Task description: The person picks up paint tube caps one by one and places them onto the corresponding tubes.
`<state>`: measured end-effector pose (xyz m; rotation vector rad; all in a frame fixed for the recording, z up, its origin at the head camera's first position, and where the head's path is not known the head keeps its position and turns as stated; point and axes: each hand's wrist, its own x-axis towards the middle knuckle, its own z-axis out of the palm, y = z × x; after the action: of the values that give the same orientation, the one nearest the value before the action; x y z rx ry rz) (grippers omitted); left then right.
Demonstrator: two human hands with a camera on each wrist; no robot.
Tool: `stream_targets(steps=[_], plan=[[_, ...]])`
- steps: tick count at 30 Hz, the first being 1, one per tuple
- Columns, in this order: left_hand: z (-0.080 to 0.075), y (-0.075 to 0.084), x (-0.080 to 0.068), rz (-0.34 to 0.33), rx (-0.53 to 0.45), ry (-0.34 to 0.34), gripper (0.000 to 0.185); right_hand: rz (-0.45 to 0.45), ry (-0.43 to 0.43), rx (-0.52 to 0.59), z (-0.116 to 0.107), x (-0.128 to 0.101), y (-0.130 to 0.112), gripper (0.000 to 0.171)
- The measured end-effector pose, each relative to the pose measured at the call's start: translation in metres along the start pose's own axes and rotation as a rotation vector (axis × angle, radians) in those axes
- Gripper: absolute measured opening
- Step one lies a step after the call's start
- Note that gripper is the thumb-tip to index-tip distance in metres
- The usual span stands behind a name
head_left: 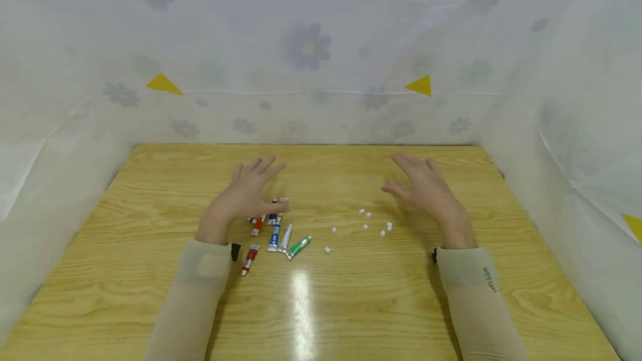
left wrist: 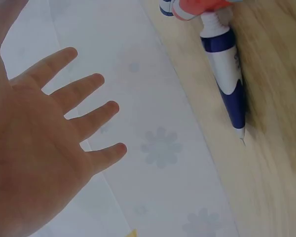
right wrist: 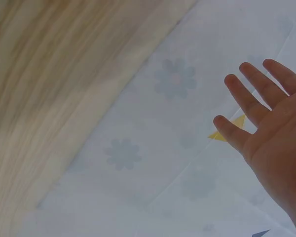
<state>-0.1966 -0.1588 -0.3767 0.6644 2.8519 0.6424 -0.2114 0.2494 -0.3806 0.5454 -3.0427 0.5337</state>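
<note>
Both hands spread flat, holding nothing. My left hand (head_left: 248,194) hovers right over the paint tubes (head_left: 275,233), long axes pointing away from me; my right hand (head_left: 426,191) is near the little white caps (head_left: 368,224) on the counter (head_left: 150,194).

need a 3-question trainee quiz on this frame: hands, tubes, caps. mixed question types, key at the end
1. True or false: the left hand grips a paint tube.
2. Which tube lies nearest the person's left sleeve? A) green tube B) dark red tube C) blue tube
3. Fill in: the small white caps lie scattered on the wooden table nearer the ____ hand.

Key:
1. False; both hands hover with spread, straight fingers and hold nothing.
2. B
3. right
</note>
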Motion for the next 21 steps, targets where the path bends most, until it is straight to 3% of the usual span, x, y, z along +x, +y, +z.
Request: stream_targets(steps=[7,12,21], plan=[[0.001,0.008,-0.001,0.047,-0.032,-0.028,0.1,-0.03,0.006,0.02,0.0,0.001,-0.004,0.082],[0.004,0.011,0.0,0.079,0.001,-0.036,0.095,-0.044,-0.002,0.028,0.0,0.001,-0.008,0.083],[0.008,0.017,0.0,0.088,0.005,-0.066,0.093,-0.065,-0.006,0.033,0.003,0.003,-0.014,0.081]])
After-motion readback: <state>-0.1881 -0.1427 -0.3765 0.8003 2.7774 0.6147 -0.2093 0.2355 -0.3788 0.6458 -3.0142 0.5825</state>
